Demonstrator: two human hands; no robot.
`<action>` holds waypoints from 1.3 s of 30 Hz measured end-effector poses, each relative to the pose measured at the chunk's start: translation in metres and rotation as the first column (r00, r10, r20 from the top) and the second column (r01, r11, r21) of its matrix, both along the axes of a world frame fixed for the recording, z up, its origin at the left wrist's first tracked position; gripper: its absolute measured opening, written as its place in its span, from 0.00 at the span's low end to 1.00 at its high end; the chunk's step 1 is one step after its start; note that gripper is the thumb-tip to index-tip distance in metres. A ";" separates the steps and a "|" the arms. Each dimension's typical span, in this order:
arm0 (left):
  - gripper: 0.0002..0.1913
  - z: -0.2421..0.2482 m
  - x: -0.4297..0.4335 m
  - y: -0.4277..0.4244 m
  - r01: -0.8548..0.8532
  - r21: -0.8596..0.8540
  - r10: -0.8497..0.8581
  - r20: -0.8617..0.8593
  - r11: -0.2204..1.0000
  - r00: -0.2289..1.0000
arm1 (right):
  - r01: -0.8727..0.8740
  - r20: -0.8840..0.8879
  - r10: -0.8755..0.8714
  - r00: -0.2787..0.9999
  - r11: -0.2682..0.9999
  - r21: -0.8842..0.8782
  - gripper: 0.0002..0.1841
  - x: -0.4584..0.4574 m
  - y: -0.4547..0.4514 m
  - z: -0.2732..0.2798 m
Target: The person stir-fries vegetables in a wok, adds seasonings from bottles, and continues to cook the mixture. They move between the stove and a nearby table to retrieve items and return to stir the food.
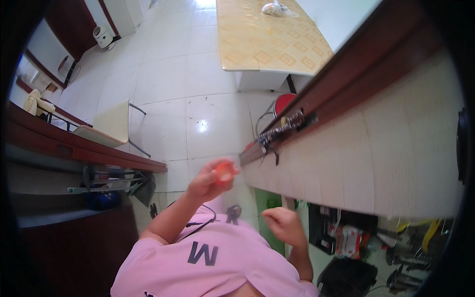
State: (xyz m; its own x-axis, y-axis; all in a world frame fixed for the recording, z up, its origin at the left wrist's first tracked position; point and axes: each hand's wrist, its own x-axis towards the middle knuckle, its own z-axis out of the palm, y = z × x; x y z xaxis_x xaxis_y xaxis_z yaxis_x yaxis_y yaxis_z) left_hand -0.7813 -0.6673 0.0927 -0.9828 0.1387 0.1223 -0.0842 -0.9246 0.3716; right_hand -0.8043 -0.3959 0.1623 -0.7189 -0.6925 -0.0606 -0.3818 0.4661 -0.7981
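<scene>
My left hand (211, 180) is raised before my body and grips a small orange-red ring-shaped object (225, 173), perhaps a roll of tape; its exact kind cannot be told. My right hand (284, 222) hangs near my right side with its fingers curled, beside a green panel (265, 208). Whether anything is inside those fingers cannot be seen. Ahead of my hands, a bunch of keys (276, 133) hangs at the lock on the edge of a dark red wooden door (345, 85).
A cabinet (74, 237) stands at the left with a folding metal item above it. Beyond are a cream chair (111, 122), a red stool (284, 104) and a table with a patterned cover (274, 48). Bags and tools (408, 256) lie at the lower right.
</scene>
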 end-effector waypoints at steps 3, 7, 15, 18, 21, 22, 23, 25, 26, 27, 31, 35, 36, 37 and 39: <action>0.23 -0.010 -0.010 -0.039 -0.100 -0.025 0.100 0.016 0.995 0.995 | -0.225 0.182 0.212 0.960 0.973 0.055 0.08 -0.033 -0.065 -0.014; 0.24 -0.036 -0.033 -0.113 -0.271 -0.004 0.270 0.081 0.963 0.959 | -0.322 0.213 0.301 0.930 0.944 0.072 0.09 -0.096 -0.152 -0.038; 0.24 -0.024 -0.116 -0.317 -0.501 -0.017 0.486 0.275 0.865 0.830 | -0.372 0.013 0.401 0.916 0.836 0.404 0.11 -0.239 -0.380 -0.041; 0.24 -0.012 -0.163 -0.379 -0.533 -0.043 0.519 0.305 0.845 0.799 | -0.426 0.002 0.448 0.894 0.849 0.313 0.12 -0.292 -0.439 -0.038; 0.25 -0.018 -0.219 -0.431 -0.540 -0.030 0.519 0.328 0.841 0.789 | -0.472 0.117 0.460 0.880 0.822 0.319 0.16 -0.360 -0.484 -0.062; 0.25 -0.020 -0.237 -0.445 -0.542 -0.027 0.520 0.326 0.840 0.790 | -0.509 0.170 0.481 0.860 0.786 0.349 0.16 -0.388 -0.502 -0.070; 0.25 -0.024 -0.257 -0.460 -0.547 -0.023 0.524 0.324 0.837 0.788 | -0.548 0.223 0.502 0.836 0.745 0.379 0.17 -0.417 -0.519 -0.076; 0.25 -0.037 -0.303 -0.494 -0.502 -0.020 0.476 0.354 0.864 0.805 | -0.524 0.156 0.505 0.849 0.760 0.386 0.16 -0.476 -0.549 -0.078; 0.24 -0.040 -0.326 -0.512 -0.492 -0.023 0.464 0.371 0.870 0.804 | -0.501 0.143 0.488 0.861 0.763 0.410 0.16 -0.508 -0.562 -0.087; 0.24 -0.040 -0.351 -0.531 -0.488 -0.001 0.448 0.397 0.873 0.801 | -0.473 0.125 0.469 0.874 0.767 0.433 0.16 -0.542 -0.582 -0.092; 0.21 -0.017 -0.421 -0.618 -0.523 0.041 0.468 0.389 0.852 0.793 | -0.408 -0.001 0.480 0.877 0.746 0.527 0.19 -0.641 -0.704 -0.064; 0.21 -0.007 -0.472 -0.706 -0.688 -0.043 0.658 0.341 0.725 0.672 | -0.569 -0.076 0.647 0.758 0.714 0.409 0.19 -0.723 -0.837 -0.065; 0.21 -0.012 -0.484 -0.728 -0.729 -0.050 0.695 0.353 0.683 0.627 | -0.623 -0.100 0.703 0.704 0.679 0.388 0.19 -0.739 -0.871 -0.071; 0.22 -0.018 -0.495 -0.751 -0.769 -0.057 0.735 0.346 0.637 0.583 | -0.680 -0.058 0.760 0.647 0.610 0.407 0.19 -0.753 -0.906 -0.074; 0.22 -0.032 -0.515 -0.803 -0.835 -0.070 0.803 0.327 0.546 0.498 | -0.770 0.025 0.848 0.529 0.467 0.436 0.20 -0.773 -0.981 -0.078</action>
